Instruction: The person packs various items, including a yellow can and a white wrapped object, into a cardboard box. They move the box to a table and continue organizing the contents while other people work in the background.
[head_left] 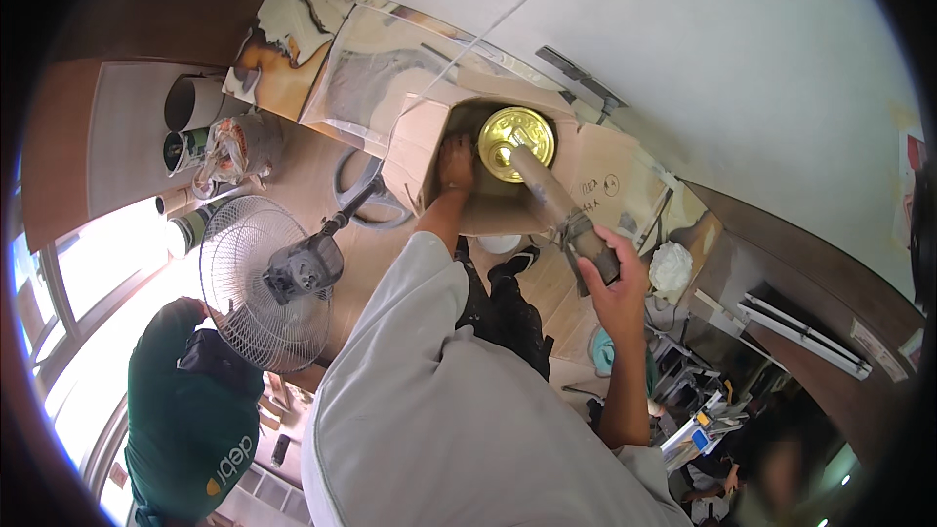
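Observation:
A round gold tin lid (540, 124) shows inside an open cardboard box (415, 141), on top of a can whose sides are hidden. My left hand (455, 164) reaches into the box just left of the lid, its fingers extended in shadow with nothing visible in them. My right hand (617, 278) is closed around the dark rear end of a long grey-brown cylindrical tool (551, 197). The tool slants up and left over the box's near edge. Its narrow metal tip meets the lid near the middle; the exact kind of tool is unclear.
The box stands on a marbled panel (366, 63) along the wall. A pedestal fan (268, 283) leans in at the left, near a person in green (190, 420). Cans and a plastic bag (229, 151) lie beyond it. A white bundle (671, 268) is right; a white cable (488, 31) crosses above.

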The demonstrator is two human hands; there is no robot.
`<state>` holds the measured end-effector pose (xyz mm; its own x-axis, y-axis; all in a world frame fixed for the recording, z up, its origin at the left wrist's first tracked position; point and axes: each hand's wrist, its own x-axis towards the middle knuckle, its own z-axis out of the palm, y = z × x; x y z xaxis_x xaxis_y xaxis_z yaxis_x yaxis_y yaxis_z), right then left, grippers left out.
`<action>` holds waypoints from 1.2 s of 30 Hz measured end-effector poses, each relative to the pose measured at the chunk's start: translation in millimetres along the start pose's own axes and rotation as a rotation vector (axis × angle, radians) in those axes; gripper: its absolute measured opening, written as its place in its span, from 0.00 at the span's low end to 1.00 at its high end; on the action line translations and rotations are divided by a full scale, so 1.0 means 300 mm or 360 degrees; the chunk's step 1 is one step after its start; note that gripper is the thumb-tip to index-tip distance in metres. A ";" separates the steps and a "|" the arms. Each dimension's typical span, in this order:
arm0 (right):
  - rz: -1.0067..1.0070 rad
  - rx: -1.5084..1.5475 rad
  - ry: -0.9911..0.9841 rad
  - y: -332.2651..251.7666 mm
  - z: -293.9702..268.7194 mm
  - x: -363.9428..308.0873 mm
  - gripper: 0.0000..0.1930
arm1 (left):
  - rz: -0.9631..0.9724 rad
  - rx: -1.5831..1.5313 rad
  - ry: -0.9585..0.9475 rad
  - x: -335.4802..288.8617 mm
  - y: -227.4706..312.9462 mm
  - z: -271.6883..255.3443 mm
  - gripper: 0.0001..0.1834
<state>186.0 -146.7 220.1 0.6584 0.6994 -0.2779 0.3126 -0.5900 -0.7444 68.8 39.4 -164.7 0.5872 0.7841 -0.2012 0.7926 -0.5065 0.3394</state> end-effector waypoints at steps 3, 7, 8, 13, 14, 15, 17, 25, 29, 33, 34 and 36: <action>-0.0010 -0.0004 0.0011 -0.017 -0.002 0.035 0.21 | 0.0135 -0.0015 0.0083 -0.005 0.012 -0.091 0.25; 0.0119 0.0034 0.0032 -0.002 -0.034 -0.019 0.21 | 0.0359 0.0185 0.0017 0.009 0.007 -0.171 0.31; 0.0138 0.0056 0.0033 0.007 -0.042 -0.035 0.21 | 0.0371 0.0218 -0.0024 0.029 0.004 -0.176 0.32; 0.0220 0.0042 -0.0016 0.036 -0.056 -0.082 0.21 | 0.0519 0.0415 -0.0063 0.183 -0.008 -0.124 0.23; 0.0219 0.0039 -0.0031 0.036 -0.057 -0.081 0.21 | 0.0567 0.0410 -0.0041 0.222 -0.016 -0.109 0.22; 0.0116 -0.0053 0.0030 0.034 -0.058 -0.075 0.21 | 0.0603 0.0410 -0.0063 0.243 -0.016 -0.090 0.20; -0.0020 -0.0160 0.0108 0.025 -0.060 -0.056 0.21 | 0.0653 0.0402 -0.0039 0.261 -0.026 -0.059 0.19; -0.0223 -0.0221 0.0117 0.025 -0.043 0.129 0.21 | 0.0444 -0.0280 0.0149 0.189 -0.031 0.004 0.23; -0.0199 -0.0141 0.0035 0.078 -0.009 0.215 0.19 | -0.0313 -0.1041 0.0248 0.151 0.024 -0.057 0.21; -0.0038 0.0129 0.0042 0.137 0.027 0.234 0.19 | -0.0508 -0.1561 0.0315 0.061 0.108 -0.243 0.18; 0.0079 0.0247 0.0042 0.152 0.036 0.229 0.18 | -0.0496 -0.1780 0.0373 0.026 0.134 -0.300 0.18; 0.0445 0.0977 -0.0011 0.182 0.060 0.222 0.19 | -0.0558 -0.1943 0.0355 -0.037 0.188 -0.414 0.20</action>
<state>234.6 -125.0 150.0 0.6531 0.5574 -0.5127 -0.3160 -0.4146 -0.8534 86.5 46.7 -29.2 0.2459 0.9103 -0.3330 0.1660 0.2990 0.9397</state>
